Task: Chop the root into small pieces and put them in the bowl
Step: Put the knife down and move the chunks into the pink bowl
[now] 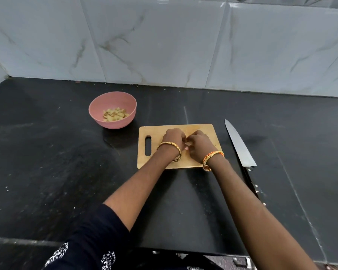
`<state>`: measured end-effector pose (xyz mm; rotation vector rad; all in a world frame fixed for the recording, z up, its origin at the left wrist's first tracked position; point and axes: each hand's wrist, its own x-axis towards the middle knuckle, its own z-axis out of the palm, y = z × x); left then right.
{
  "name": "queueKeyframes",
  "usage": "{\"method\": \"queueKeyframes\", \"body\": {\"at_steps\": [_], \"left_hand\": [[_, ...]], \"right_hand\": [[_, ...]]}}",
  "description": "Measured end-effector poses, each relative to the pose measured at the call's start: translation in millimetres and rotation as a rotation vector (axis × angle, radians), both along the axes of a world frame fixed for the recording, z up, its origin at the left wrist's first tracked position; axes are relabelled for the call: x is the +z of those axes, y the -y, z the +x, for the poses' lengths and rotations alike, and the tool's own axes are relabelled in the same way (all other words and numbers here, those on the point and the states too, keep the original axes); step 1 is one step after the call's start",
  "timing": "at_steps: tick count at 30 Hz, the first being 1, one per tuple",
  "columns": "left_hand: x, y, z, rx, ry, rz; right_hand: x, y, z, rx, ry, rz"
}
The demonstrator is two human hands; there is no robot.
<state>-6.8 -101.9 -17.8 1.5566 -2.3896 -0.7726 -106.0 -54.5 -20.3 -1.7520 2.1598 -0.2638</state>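
A small wooden cutting board (158,133) lies on the black counter. Over its middle my left hand (174,139) and my right hand (198,145) are cupped together, fingers curled towards each other. A pale bit of root (187,143) shows in the gap between them; how much they hold is hidden. A pink bowl (98,112) stands to the board's upper left, with several chopped yellowish root pieces (114,114) in it. A large knife (239,145) lies flat on the counter right of the board, blade pointing away, nobody holding it.
The black stone counter (47,162) runs back to a grey marble-tiled wall (164,45). Its front edge (183,252) is close to my body. My dark sleeve (90,236) covers the lower left.
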Motion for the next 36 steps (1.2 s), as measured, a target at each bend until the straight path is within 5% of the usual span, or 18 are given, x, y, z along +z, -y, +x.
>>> {"method": "queueKeyframes", "body": {"at_steps": [16, 25, 32, 36], "left_hand": [[5, -1, 10, 0.021, -0.075, 0.078], [6, 1, 8, 0.204, -0.240, 0.238], [7, -1, 11, 0.235, -0.280, 0.236], [4, -2, -1, 0.186, -0.053, 0.095]], "right_hand": [[13, 18, 3, 0.016, 0.007, 0.028], [16, 23, 6, -0.071, 0.078, -0.031], [14, 21, -11, -0.342, 0.542, -0.021], [14, 19, -21, -0.528, 0.823, -0.054]]}}
